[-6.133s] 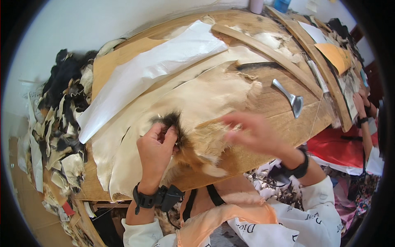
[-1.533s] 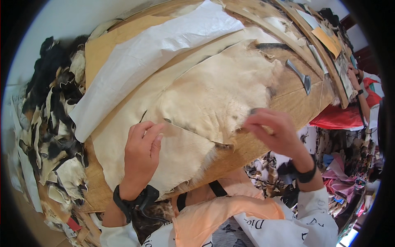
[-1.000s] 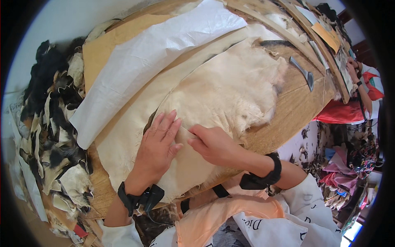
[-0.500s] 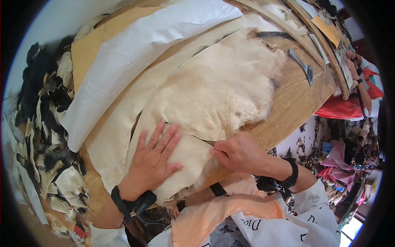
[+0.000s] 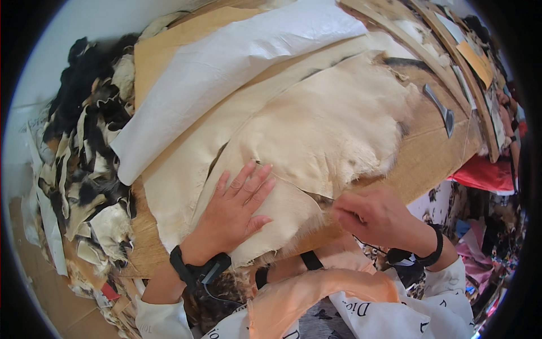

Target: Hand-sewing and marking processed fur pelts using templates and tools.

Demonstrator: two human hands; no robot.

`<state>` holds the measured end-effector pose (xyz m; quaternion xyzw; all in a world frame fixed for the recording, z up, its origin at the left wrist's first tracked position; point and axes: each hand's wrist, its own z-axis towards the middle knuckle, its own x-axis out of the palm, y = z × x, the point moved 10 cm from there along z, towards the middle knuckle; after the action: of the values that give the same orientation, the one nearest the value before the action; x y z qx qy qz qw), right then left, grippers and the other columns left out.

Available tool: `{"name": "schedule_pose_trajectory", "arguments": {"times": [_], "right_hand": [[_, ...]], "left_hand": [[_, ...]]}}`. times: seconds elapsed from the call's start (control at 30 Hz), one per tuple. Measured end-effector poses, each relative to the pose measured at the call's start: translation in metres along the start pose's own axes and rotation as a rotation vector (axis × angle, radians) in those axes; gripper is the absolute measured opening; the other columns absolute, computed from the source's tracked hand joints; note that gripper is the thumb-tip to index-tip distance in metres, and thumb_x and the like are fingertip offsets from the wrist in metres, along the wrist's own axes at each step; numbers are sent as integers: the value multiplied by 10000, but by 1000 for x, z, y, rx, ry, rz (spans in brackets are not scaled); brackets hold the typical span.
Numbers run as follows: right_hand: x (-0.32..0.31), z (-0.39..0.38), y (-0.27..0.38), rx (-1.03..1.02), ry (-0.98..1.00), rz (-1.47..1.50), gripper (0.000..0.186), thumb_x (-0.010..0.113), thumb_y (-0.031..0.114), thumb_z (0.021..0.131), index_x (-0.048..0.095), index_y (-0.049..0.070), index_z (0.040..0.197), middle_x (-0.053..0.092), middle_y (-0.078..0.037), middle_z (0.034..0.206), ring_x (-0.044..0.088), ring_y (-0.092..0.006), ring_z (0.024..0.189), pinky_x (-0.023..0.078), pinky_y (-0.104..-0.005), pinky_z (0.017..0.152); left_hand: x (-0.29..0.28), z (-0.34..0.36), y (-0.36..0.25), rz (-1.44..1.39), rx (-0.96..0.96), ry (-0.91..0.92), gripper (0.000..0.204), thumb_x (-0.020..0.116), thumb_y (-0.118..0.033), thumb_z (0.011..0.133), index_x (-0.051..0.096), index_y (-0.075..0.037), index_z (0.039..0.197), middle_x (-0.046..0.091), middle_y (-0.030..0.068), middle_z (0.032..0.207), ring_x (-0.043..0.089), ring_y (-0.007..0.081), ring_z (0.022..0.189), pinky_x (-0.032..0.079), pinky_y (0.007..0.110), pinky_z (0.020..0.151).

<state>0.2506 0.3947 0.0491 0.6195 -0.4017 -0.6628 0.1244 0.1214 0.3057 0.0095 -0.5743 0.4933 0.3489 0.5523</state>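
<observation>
A smaller piece of pale hide (image 5: 291,212) with a furry edge lies on the board, skin side up. My left hand (image 5: 234,212) rests flat on it, fingers spread. Above it is a larger pale hide (image 5: 327,118), parted from the smaller piece by a dark line that widens into a gap at the right end. Just right of that gap, my right hand (image 5: 378,214) is closed with fingers curled, off the hide. What it holds, if anything, is hidden.
A white sheet (image 5: 226,68) lies across the board's far left. On the wooden board (image 5: 406,172) sits a metal tool with a flared end (image 5: 440,110). Fur scraps (image 5: 90,169) are heaped at left. Wooden strips (image 5: 418,48) and red material (image 5: 485,175) lie right, near another person's arm.
My right hand has moved right, away from the edge of the smaller hide. The left hand stays flat in place on the hide. The whole view has shifted slightly.
</observation>
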Motion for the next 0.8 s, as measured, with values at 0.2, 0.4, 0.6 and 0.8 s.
{"name": "schedule_pose_trajectory", "arguments": {"times": [0.2,0.4,0.6,0.8], "right_hand": [[12,35,15,-340,-108,-440,377,541,135,779,546,137,1156,539,-35,1187,446,-229,1197,411,-331,886],[25,32,-12,-334,98,-413,449,516,149,799,495,142,1247,469,-8,1311,364,-226,1282,288,-348,1030],[19,27,-14,-346,40,-339,465,560,155,777,491,113,1235,508,-29,1228,374,-235,1269,302,-365,1024],[3,20,-11,-276,-170,-230,246,564,124,705,541,33,932,492,-69,871,498,-243,892,429,-345,762]], "left_hand": [[-16,5,31,252,-216,-81,642,433,-468,876,312,-104,1392,251,44,1470,170,303,1364,98,593,1046],[-2,1,44,280,-272,35,708,378,-552,863,274,-115,1411,224,16,1481,121,313,1373,58,634,1032],[-7,5,42,259,-297,66,685,421,-487,874,262,-94,1412,220,39,1482,122,320,1373,77,626,1035],[-52,45,-1,-63,-105,-107,591,488,-295,889,289,-55,1391,263,122,1453,223,351,1336,179,552,1042]]}}
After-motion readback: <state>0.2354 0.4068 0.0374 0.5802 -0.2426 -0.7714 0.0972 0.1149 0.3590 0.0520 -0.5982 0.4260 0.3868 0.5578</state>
